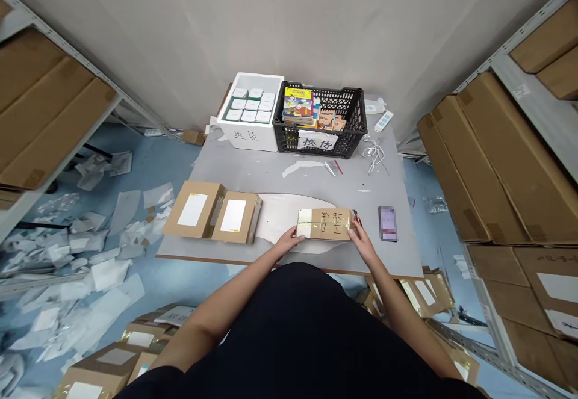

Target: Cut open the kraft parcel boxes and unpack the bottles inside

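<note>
A small taped cardboard box [332, 224] with handwritten numbers lies at the table's front edge, over a pale worn patch. My left hand [289, 241] holds its left end, and my right hand [361, 238] grips its right end. Something dark and red shows beside the right hand, too small to make out. To the left stand two cardboard boxes with white labels, a larger one [192, 209] and a smaller one [233, 216]. A phone [387, 224] lies to the right of my right hand.
Behind are a white foam box [250, 136] of small white packs and a black crate [356, 123] with books. A white cable [374, 152] lies at the right. Shelves of cartons [492, 158] flank the table [289, 176]; paper scraps and boxes cover the floor.
</note>
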A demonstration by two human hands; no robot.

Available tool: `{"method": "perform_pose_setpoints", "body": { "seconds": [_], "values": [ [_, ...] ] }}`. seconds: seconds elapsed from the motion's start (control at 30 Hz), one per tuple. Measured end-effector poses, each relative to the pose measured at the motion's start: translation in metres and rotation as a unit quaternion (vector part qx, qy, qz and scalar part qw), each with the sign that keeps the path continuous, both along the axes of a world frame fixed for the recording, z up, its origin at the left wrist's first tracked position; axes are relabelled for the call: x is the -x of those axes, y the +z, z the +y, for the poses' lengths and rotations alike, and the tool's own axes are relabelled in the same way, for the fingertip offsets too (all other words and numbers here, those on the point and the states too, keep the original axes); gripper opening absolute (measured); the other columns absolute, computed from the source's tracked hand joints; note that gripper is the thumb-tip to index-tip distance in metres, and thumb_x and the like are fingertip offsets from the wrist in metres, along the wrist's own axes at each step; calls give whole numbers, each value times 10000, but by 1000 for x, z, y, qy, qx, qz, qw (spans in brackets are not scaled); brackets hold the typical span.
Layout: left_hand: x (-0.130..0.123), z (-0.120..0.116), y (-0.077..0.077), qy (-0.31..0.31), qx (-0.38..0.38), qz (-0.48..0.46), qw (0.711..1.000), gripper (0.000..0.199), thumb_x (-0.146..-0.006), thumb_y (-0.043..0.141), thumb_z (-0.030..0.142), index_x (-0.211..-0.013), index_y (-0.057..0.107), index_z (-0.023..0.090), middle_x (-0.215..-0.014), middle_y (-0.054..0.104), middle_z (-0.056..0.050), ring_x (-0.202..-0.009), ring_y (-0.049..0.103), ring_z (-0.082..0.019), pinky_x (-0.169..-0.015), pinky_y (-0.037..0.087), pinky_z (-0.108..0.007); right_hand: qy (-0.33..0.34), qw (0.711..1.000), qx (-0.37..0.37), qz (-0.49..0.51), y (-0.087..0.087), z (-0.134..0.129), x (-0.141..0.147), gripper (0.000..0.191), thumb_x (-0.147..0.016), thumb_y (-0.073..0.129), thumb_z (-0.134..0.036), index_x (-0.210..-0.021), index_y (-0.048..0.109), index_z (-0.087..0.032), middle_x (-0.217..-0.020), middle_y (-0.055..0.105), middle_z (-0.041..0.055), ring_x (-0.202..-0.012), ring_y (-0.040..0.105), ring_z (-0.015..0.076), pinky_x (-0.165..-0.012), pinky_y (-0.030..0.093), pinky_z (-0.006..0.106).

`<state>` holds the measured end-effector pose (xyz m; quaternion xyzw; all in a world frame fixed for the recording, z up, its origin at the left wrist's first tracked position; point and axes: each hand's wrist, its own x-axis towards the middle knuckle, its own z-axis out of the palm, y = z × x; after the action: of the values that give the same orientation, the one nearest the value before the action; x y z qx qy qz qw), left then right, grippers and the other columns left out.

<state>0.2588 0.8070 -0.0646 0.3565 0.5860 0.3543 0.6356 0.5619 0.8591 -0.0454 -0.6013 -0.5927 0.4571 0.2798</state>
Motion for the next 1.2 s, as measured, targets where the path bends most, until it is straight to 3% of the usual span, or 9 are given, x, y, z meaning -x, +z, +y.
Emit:
{"method": "perform_pose_setpoints", "body": {
  "seconds": [0.1,0.17,0.3,0.4,0.57,0.77,0.9,1.03,1.2],
  "values": [
    [6,-3,-6,76,-27,120,989,530,-689,730,456,-1131,602,193,-1056,629,-85,-889,605,-213,-850,468,-360,43,993,52,101,-27,-9,8,690,-765,615,-620,-1331,557,-230,-1297,613,107,-1177,578,290,-975,473,473],
    [17,-8,-11,99,-36,181,978,515,-693,720,452,-1116,592,189,-1010,608,-72,-851,598,-205,-847,470,-365,38,992,54,104,-43,-15,14,655,-770,590,-632,-1274,605,-214,-1230,657,104,-1148,595,291,-968,472,488],
    [32,-22,-11,82,-78,273,955,548,-752,676,431,-1224,545,187,-1119,576,-117,-961,593,-252,-901,459,-414,-107,990,-28,-88,-67,-17,-4,625,-861,453,-532,-1311,557,-111,-1300,587,190,-1222,524,307,-1035,394,503],
    [28,-33,0,39,-158,352,922,487,-825,611,370,-1281,535,220,-1250,537,-137,-1159,522,-294,-1028,381,-453,-126,960,-56,-242,-79,-11,-33,585,-871,461,-364,-1374,469,-65,-1358,516,224,-1285,450,311,-1076,331,479],
    [7,-44,19,-127,-260,381,878,430,-865,554,264,-1295,561,276,-1372,486,-118,-1355,348,-319,-1143,237,-504,-96,945,22,-313,-92,7,-48,559,-810,565,-244,-1352,498,-124,-1261,559,211,-1202,498,332,-1014,360,468],
    [-7,-50,23,-174,-269,397,860,504,-838,548,171,-1332,538,267,-1436,426,-113,-1412,245,-341,-1158,183,-568,-142,942,118,-280,-100,35,-46,615,-709,662,-288,-1272,533,-76,-1217,562,253,-1143,543,355,-952,412,433],
    [-9,-49,21,-206,-289,478,803,587,-814,525,106,-1378,483,261,-1429,412,-124,-1394,264,-340,-1120,260,-578,-144,947,150,-246,-100,44,-56,564,-603,724,-297,-1116,596,-102,-1105,634,215,-1042,606,337,-882,459,398],
    [-9,-49,18,-223,-313,544,746,610,-814,503,81,-1397,448,254,-1400,414,-135,-1363,305,-328,-1087,307,-570,-162,953,158,-200,-91,39,-59,484,-574,717,-300,-1015,590,-148,-961,681,141,-945,648,305,-799,495,375],
    [-8,-48,17,-221,-324,577,716,561,-833,491,88,-1372,474,242,-1365,437,-140,-1342,339,-313,-1085,319,-541,-162,972,149,-82,-66,19,-48,448,-696,631,-498,-983,542,-165,-823,674,59,-742,674,231,-619,532,316]
  ]
}}
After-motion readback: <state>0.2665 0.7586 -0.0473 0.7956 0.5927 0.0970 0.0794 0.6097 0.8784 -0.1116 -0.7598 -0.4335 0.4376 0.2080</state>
